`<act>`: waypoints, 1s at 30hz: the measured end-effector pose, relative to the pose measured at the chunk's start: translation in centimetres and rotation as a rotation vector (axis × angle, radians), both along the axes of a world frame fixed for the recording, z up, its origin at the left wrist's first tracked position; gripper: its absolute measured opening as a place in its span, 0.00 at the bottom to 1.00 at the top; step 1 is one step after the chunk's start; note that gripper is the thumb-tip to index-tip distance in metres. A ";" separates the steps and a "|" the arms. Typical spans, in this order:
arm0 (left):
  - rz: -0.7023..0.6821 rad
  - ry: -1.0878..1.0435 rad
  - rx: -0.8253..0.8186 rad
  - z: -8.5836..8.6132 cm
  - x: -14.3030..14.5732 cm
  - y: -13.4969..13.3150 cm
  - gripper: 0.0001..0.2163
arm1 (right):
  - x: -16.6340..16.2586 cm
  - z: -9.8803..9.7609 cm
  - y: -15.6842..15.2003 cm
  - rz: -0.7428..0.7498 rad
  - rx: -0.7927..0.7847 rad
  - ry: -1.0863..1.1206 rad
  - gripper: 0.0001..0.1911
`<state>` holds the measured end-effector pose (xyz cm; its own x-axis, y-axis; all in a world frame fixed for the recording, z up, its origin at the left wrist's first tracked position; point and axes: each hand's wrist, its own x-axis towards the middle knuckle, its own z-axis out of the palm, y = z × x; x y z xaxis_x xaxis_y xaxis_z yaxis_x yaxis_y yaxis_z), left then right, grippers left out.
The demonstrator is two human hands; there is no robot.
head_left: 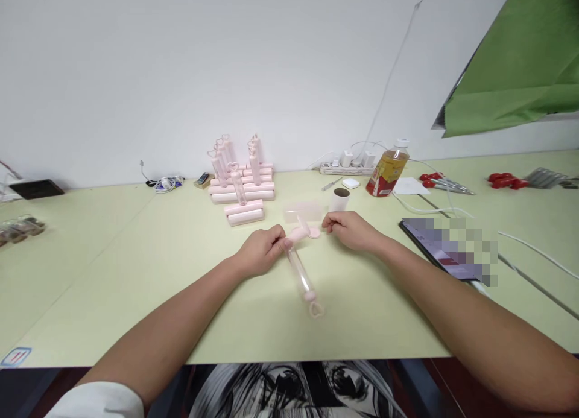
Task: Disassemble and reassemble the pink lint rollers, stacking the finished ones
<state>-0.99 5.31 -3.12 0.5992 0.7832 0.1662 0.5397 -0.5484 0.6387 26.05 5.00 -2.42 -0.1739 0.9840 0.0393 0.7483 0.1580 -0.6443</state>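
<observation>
My left hand (265,249) is closed around the pink end of a lint roller frame (301,273). Its clear tube handle points toward me and ends in a pink heart-shaped loop. To the right, my right hand (348,230) rests low over the table with fingers curled together; anything between them is hidden. A flat pink round piece (313,232) lies between the two hands. Just beyond them is a translucent pink cover (303,212). Directly behind my right hand stands a white paper roll (339,201), upright, with its dark hollow core showing.
Several pink lint rollers (242,192) stand grouped at the back, heart handles up. A drink bottle (388,169) and a power strip (346,168) are near the wall. A phone (446,252) with cables lies right, beyond it red-handled tools (446,183).
</observation>
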 end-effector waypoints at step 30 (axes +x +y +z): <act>-0.325 -0.618 -1.009 0.2 0.9 -1.3 0.22 | -3.2 1.3 -3.8 0.599 0.068 -0.044 0.11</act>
